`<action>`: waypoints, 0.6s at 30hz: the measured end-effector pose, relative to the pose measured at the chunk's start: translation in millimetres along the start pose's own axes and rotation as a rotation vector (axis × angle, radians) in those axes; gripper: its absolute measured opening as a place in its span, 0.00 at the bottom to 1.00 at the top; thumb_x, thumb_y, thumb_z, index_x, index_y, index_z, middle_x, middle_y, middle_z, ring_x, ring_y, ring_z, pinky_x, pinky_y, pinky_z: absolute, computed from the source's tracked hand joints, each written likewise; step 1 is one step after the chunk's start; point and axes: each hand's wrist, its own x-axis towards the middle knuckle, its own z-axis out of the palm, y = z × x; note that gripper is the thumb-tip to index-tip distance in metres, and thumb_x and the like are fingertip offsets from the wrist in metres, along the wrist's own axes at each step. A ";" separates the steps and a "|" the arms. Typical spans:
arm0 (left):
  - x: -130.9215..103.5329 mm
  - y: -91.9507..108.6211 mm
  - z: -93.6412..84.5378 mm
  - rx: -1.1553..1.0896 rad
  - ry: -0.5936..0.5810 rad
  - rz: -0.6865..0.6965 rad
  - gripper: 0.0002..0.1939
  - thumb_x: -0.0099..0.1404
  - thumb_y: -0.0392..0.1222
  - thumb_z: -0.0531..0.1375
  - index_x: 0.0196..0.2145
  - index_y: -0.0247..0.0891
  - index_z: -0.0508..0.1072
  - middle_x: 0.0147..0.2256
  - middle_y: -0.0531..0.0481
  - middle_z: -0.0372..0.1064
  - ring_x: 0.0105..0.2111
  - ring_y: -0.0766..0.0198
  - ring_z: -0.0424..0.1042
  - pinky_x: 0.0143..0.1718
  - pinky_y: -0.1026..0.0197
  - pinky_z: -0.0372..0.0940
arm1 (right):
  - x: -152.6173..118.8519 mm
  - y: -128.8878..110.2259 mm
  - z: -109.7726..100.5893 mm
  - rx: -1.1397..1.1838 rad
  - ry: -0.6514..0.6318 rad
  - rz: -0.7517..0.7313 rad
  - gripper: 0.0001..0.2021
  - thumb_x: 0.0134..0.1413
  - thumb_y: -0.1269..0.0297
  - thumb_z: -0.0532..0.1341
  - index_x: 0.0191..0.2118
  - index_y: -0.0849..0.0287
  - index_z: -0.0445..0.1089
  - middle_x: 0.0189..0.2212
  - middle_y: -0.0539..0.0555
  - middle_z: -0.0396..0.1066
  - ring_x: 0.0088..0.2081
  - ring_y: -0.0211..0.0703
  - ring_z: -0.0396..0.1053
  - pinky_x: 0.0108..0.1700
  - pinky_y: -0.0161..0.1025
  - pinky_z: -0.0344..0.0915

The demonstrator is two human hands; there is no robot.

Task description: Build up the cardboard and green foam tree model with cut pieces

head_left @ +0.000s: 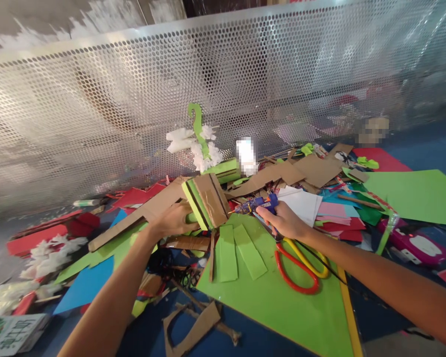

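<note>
My left hand (174, 219) grips a small cardboard box (209, 201) edged with green and dark strips, tilted above the table. In my right hand (280, 220) is a blue hot glue gun (258, 203), its nozzle close to the box's right edge; I cannot tell if they touch. Two green paper strips (228, 253) lie on a large green sheet (282, 307) below. Scissors (297, 275) with one red and one yellow handle lie on that sheet, just under my right hand. Behind the box stands a green curled shape with white tufts (200, 136).
A perforated metal panel (152, 99) runs along the back. Cardboard scraps (301, 171) and coloured paper are heaped before it. A cardboard cutout (191, 329) lies in front, a milk carton (15, 334) at left and a magenta device (416, 243) at right.
</note>
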 end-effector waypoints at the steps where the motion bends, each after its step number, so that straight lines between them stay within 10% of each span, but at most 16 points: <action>1: -0.9 -3.4 3.0 0.032 0.031 -0.014 0.11 0.60 0.47 0.65 0.36 0.38 0.82 0.39 0.43 0.82 0.41 0.53 0.79 0.51 0.55 0.72 | -1.2 -0.1 -0.3 -0.013 -0.003 -0.005 0.26 0.64 0.37 0.59 0.26 0.55 0.62 0.15 0.45 0.61 0.14 0.36 0.64 0.17 0.33 0.60; 18: -7.8 -32.4 7.8 0.106 0.132 -0.062 0.21 0.57 0.54 0.66 0.43 0.39 0.82 0.41 0.41 0.83 0.43 0.47 0.79 0.50 0.50 0.74 | -3.3 4.1 1.5 0.025 0.016 0.002 0.28 0.65 0.36 0.58 0.24 0.55 0.62 0.12 0.45 0.60 0.14 0.36 0.63 0.17 0.32 0.59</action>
